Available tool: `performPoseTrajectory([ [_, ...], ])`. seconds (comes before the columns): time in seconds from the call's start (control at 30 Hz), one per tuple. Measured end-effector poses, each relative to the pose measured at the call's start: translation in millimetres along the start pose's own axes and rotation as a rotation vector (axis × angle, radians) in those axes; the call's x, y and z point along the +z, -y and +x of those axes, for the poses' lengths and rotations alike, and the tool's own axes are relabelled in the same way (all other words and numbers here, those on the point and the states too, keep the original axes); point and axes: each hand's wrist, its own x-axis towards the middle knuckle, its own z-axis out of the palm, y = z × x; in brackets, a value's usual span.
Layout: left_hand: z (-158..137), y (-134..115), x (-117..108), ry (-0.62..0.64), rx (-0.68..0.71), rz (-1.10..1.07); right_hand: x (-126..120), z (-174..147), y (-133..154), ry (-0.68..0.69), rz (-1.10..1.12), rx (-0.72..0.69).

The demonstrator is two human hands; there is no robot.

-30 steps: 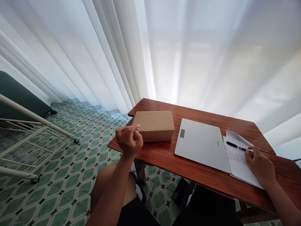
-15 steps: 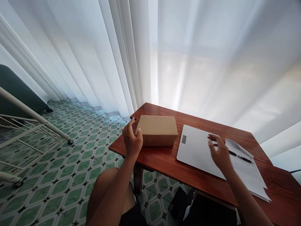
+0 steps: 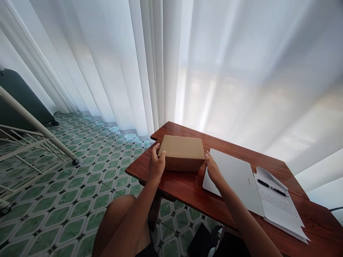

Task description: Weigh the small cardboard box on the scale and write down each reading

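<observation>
A closed brown cardboard box rests on the reddish-brown wooden table. At its left end, my left hand grips the near corner, thumb on the front face and fingers along the side. My right hand lies against the box's right end, fingers together and pointing away from me. Below that hand and forearm is a flat silver slab with small lettering, partly covered by them.
Right of the slab lie sheets of written paper with a black pen on top. White curtains hang behind the table. A white metal rack on wheels and a dark green case stand on the tiled floor at left.
My right hand has moved left from above the silver slab to the box's right end. My left hand has closed in on the left end. The view has shifted slightly.
</observation>
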Motion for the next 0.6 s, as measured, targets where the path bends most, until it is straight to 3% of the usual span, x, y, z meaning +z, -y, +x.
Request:
performPoseTrajectory([
  [0.1, -3.4, -5.2, -0.1, 0.012, -0.061, -0.023, 6.8, -2.8, 9.2, -0.017, -0.011, 0.083],
  [0.23, -8.1, -10.5, -1.8, 0.056, -0.128, 0.000, 13.1, -7.8, 19.4, 0.008, -0.002, 0.078],
  [0.6, -9.1, -3.4, 3.9, -0.001, -0.034, 0.032, 16.2, -7.2, 19.4, -0.031, 0.035, 0.076],
])
